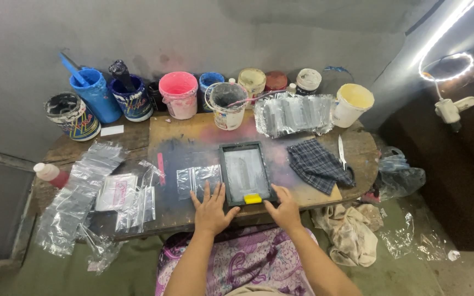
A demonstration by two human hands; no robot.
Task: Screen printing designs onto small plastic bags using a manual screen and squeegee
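The framed screen point(244, 172) is lying on the table point(325, 193) near its front edge, with the left hand point(212, 208) resting at its left corner and the right hand point(285, 206) at its right. A small squeegee point(252, 198) is sitting on the frame's near rail, between the hands. Clear bags point(197, 180) are lying just left of the frame, a folded cloth point(317, 164) to its right, and a knife point(342, 152) beyond that. Paint tubs point(179, 94) are lining the table's back edge, against the wall.

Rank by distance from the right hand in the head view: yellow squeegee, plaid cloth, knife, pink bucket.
From the right hand:
1. Yellow squeegee, just left of it.
2. Plaid cloth, up and right.
3. Knife, beyond the cloth.
4. Pink bucket, back row, far left.
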